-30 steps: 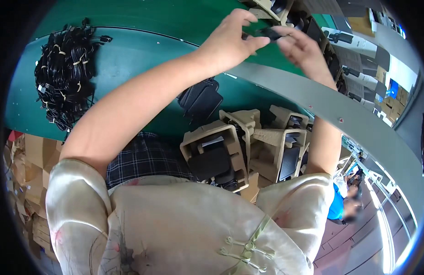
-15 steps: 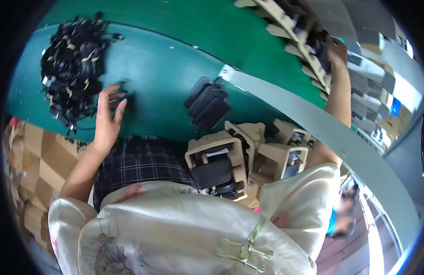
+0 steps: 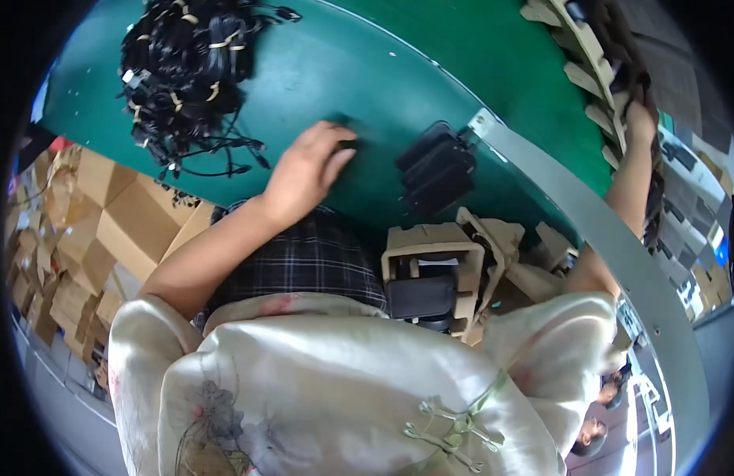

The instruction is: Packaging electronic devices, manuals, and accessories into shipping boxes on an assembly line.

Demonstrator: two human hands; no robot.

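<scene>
My left hand is over the green table, its fingers loosely curled and the thumb apart from them. I make out nothing in its grasp, though a dark shadow lies by the fingertips. To its left is a pile of black cables bundled with pale ties. Just right of that hand, several flat black devices lie overlapping. My right hand reaches far right, past a grey metal strip, to a beige molded tray. Its fingers close around something dark at the tray's edge, too hidden to name.
Beige molded trays holding black devices are stacked near my lap, at the table's near edge. The curved grey metal strip crosses between my body and the right hand. Cardboard boxes are at the lower left. Other people appear at the lower right.
My view has shifted, so the table things appear further right. My left hand has moved away from the cable pile toward the black devices, its fingers more curled. The right hand stays at the tray.
</scene>
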